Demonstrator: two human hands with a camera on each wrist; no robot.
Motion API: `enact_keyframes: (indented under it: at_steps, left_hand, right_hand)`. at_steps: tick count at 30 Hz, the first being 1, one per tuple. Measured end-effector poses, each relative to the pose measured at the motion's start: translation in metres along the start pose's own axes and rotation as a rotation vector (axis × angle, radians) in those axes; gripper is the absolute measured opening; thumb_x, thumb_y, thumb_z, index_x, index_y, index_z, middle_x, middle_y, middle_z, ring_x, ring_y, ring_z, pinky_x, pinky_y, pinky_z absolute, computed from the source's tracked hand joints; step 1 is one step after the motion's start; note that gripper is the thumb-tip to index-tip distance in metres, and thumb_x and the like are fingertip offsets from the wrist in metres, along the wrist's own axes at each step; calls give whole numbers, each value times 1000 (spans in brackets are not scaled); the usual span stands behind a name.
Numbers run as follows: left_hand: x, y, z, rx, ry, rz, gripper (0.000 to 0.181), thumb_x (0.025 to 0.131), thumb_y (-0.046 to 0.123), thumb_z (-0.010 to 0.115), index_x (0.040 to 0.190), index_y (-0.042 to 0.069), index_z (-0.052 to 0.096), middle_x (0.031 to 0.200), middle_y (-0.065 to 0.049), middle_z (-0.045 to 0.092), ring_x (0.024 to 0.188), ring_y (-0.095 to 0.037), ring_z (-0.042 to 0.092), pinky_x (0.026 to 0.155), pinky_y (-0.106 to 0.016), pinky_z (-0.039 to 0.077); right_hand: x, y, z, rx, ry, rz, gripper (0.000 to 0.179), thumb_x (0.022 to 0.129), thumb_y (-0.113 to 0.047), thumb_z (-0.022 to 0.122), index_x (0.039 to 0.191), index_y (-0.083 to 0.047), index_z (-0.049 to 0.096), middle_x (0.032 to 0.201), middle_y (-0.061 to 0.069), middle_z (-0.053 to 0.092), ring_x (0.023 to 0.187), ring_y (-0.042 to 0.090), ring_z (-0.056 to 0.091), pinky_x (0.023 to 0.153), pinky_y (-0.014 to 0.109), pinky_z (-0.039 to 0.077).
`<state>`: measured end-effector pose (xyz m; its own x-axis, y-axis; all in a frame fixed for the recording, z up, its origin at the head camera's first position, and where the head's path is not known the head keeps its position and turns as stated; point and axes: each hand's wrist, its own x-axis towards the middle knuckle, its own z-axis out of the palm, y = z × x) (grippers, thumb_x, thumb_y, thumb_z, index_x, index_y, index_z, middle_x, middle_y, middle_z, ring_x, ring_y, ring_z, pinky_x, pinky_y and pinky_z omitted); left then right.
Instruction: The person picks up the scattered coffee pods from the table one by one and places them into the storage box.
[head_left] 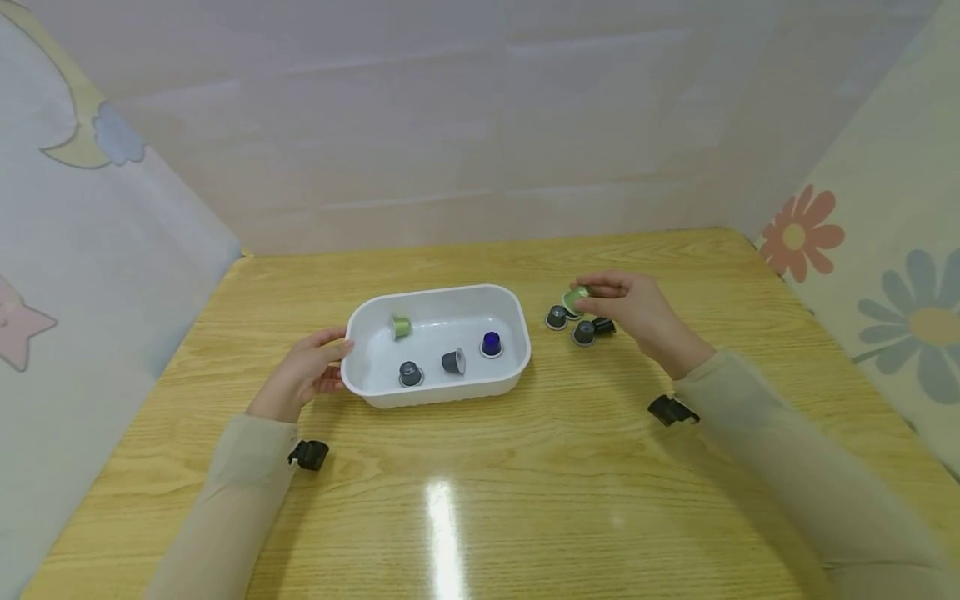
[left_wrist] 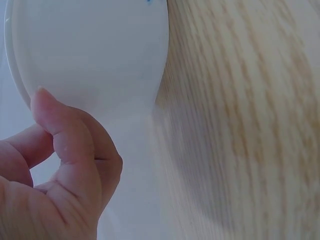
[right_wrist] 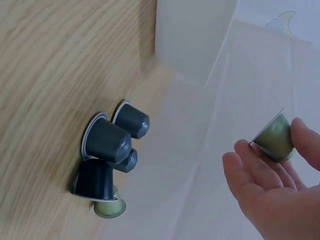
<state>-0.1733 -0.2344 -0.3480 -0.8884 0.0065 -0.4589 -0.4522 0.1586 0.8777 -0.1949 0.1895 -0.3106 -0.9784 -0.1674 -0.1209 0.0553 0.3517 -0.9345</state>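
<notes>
My left hand (head_left: 300, 373) holds the left end of a white plastic tray (head_left: 442, 392), its thumb over the rim (left_wrist: 42, 100). Inside the tray are a tipped green coffee capsule (head_left: 402, 327), an upright dark grey one (head_left: 410, 373), a grey one on its side (head_left: 453, 361) and a blue one (head_left: 491, 342). To the right of the tray, my right hand (head_left: 637, 307) pinches a green coffee capsule (right_wrist: 276, 139) between thumb and fingers, raised above the table. Below it cluster dark grey capsules (right_wrist: 106, 140), a black one (right_wrist: 95, 179) and another green one (right_wrist: 111, 206).
The tray and loose capsules stand on a wood-grain table (head_left: 540, 500). A pale cloth (head_left: 450, 167) hangs behind its far edge. Patterned cloths flank both sides, with a moon on the left and flowers (head_left: 802, 236) on the right.
</notes>
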Motion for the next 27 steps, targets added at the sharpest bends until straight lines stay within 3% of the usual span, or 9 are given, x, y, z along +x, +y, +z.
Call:
enact_keyframes:
  at_steps: [13, 21, 27]
  left_hand:
    - [0, -2, 0, -10, 10, -2, 53, 103, 16, 48, 151, 2, 28, 83, -4, 56, 55, -8, 54, 50, -19, 51]
    - [-2, 0, 1, 7, -4, 8, 55, 103, 17, 48, 152, 3, 27, 78, -3, 57, 53, -8, 55, 50, -19, 51]
    - [-2, 0, 4, 5, -6, 3, 54, 103, 16, 49, 152, 4, 28, 78, -3, 56, 53, -8, 55, 50, -20, 51]
  right_hand:
    - [5, -8, 14, 82, -27, -15, 49, 93, -16, 69, 137, -3, 52, 133, 14, 58, 104, 10, 61, 108, 42, 35]
    - [6, -10, 21, 136, -67, -52, 49, 94, -10, 66, 138, 3, 48, 134, 18, 55, 99, 8, 63, 95, 32, 48]
    - [5, -14, 30, 143, -69, -69, 47, 93, -8, 66, 136, 3, 51, 133, 18, 57, 102, 9, 62, 95, 30, 48]
